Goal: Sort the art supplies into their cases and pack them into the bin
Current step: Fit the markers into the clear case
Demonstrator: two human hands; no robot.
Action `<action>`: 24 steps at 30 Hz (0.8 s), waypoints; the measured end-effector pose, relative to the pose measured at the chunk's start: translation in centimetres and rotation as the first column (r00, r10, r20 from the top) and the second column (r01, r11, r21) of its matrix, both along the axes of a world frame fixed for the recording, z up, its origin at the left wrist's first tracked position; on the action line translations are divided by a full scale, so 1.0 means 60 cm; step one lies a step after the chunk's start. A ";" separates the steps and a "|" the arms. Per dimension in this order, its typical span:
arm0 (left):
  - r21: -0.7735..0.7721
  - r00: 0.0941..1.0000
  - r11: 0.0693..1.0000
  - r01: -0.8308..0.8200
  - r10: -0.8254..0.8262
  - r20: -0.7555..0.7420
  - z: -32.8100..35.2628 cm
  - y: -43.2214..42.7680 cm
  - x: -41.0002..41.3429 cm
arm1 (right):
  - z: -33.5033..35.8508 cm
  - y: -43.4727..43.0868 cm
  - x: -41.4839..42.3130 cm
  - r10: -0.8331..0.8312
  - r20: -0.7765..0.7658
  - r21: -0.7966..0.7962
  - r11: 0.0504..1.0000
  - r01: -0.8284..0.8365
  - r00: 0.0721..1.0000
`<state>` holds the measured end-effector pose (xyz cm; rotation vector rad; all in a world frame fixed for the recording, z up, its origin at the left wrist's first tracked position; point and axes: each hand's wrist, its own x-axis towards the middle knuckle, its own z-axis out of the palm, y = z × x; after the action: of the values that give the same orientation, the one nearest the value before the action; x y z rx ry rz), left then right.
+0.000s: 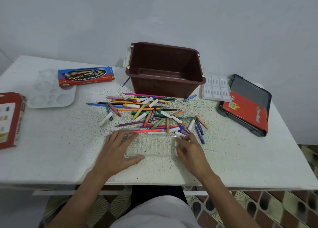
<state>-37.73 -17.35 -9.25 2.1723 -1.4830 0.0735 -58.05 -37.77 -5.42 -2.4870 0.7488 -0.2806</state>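
Tray (151,146) of clear plastic is pinned by the left hand (118,148), fingers spread, apparently so a yellow-tipped marker (176,144) pinched by the right hand (191,148) can be slotted at its right end; brown bin (165,69) is seen empty beyond the pile (146,112).

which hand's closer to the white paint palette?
Left. The left hand is on the clear tray's left end, below-right of the palette; right hand is at the tray's right end, farther off.
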 end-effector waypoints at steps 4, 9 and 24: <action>-0.006 1.000 1.000 0.001 -0.001 0.000 0.002 0.001 0.000 | 0.001 0.003 -0.003 0.002 0.039 -0.013 1.000 -0.002 0.999; -0.002 1.000 1.000 0.002 -0.002 -0.003 0.001 0.001 0.001 | 0.009 -0.016 -0.009 -0.094 0.139 -0.022 0.995 0.098 0.986; 0.003 1.000 1.000 0.010 -0.010 -0.009 0.002 0.000 0.001 | 0.031 -0.118 0.049 -0.296 -0.017 -0.088 0.952 0.293 0.955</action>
<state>-37.66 -17.33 -9.13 2.1652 -1.4899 0.0582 -55.08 -44.84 -3.59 -2.4577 1.1454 -0.3890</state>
